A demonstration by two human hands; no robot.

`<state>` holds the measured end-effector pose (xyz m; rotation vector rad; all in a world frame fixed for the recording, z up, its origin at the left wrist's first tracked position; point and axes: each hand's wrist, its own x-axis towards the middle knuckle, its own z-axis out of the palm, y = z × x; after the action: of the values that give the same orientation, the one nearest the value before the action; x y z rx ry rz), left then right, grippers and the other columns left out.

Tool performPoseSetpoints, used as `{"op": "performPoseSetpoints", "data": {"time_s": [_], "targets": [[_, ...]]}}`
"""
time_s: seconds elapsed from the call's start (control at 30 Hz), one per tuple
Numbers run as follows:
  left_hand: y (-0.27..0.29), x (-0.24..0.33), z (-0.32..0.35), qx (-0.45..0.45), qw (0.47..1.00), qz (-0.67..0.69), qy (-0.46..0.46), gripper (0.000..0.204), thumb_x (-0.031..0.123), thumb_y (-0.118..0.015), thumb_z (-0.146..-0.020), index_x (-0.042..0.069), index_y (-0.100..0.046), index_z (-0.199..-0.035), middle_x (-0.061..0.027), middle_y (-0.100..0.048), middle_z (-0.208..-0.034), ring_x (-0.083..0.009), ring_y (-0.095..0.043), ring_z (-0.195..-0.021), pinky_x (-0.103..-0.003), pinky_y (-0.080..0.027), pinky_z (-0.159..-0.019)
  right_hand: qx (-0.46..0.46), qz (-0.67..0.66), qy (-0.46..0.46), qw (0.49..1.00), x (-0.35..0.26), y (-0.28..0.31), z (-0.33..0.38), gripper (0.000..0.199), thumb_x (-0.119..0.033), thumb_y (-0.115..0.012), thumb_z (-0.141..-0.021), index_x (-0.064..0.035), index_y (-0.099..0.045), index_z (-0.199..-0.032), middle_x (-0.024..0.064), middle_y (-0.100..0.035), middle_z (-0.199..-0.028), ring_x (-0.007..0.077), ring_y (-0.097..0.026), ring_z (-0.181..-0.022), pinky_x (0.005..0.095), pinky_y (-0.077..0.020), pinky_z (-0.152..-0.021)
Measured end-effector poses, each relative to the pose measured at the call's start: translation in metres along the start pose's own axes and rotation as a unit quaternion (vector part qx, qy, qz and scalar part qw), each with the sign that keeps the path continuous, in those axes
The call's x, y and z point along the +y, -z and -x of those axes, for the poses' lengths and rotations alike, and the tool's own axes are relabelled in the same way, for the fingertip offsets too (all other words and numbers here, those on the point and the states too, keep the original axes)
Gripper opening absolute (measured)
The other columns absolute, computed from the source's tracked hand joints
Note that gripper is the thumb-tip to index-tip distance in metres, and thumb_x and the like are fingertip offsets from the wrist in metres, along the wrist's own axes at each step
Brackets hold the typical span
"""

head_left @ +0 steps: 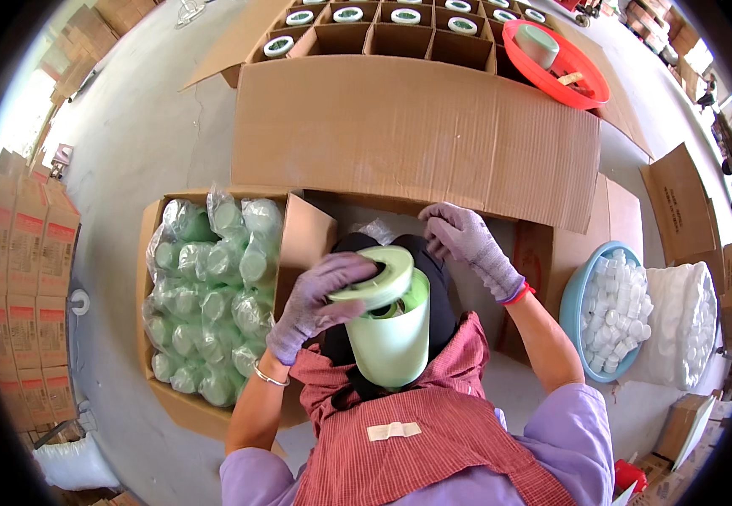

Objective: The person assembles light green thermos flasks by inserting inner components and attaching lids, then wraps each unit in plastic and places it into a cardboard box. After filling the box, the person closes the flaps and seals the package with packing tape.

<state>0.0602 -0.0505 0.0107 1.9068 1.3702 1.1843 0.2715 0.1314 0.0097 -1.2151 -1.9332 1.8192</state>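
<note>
I see the pale green jar [393, 337] upright in the lap, directly under my left hand [320, 299], which grips its green lid [379, 278] tilted on the mouth. Beyond it, my right hand [467, 240] pinches clear plastic wrap [376, 229].
</note>
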Motion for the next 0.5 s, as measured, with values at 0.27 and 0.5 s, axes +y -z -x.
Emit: {"op": "performPoseSetpoints", "data": {"time_s": [0.27,0.5], "targets": [[-0.017,-0.003,0.002,-0.104,0.994,-0.026,-0.027,0.064,0.057,-0.056,-0.087,0.003,-0.061,-0.120,-0.0180,-0.058,-0.122,-0.0395,-0.053,-0.116,-0.046,-0.042,-0.099,-0.099,0.183,0.217,0.954,0.004,-0.057,0.019,0.044,-0.037,-0.050,-0.096,-0.0011,-0.060,-0.119,0.0227,-0.063,-0.113,0.0358,-0.060,-0.107,0.0404,-0.0481,-0.092],[-0.025,0.035,0.001,-0.039,0.997,0.001,0.067,0.050,0.040,-0.054,-0.093,0.002,-0.055,-0.125,-0.0174,-0.052,-0.130,-0.0339,-0.048,-0.123,-0.042,-0.033,-0.108,-0.240,0.108,0.325,0.908,0.018,-0.041,0.002,0.046,-0.036,-0.045,-0.097,-0.0010,-0.056,-0.125,0.0217,-0.059,-0.122,0.0359,-0.056,-0.114,0.0403,-0.0451,-0.096]]}}
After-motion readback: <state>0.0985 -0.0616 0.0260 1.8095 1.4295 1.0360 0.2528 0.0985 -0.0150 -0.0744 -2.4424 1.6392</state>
